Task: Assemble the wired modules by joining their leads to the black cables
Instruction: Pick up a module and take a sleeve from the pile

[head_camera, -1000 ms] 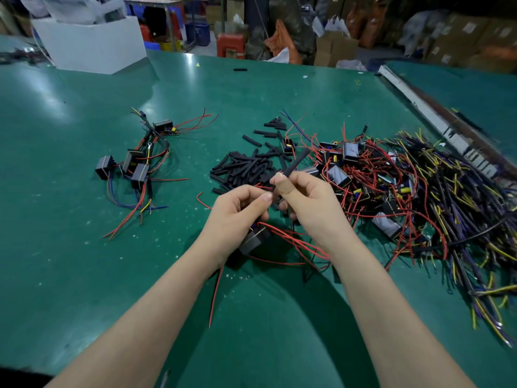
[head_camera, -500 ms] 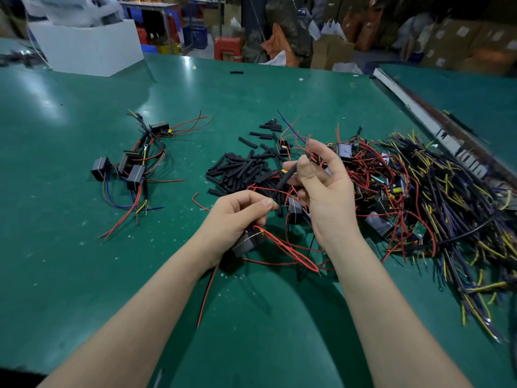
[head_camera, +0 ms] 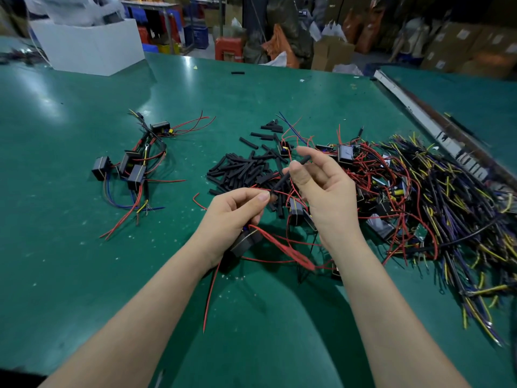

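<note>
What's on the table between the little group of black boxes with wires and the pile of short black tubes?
Nothing: the head view shows bare green table between the boxes and the tubes.

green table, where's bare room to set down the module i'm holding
Bare table lies left of the left hand, below the finished modules, and along the near edge between the forearms. Crowded: the black sleeve pile ahead and the wire tangle at right.
</note>
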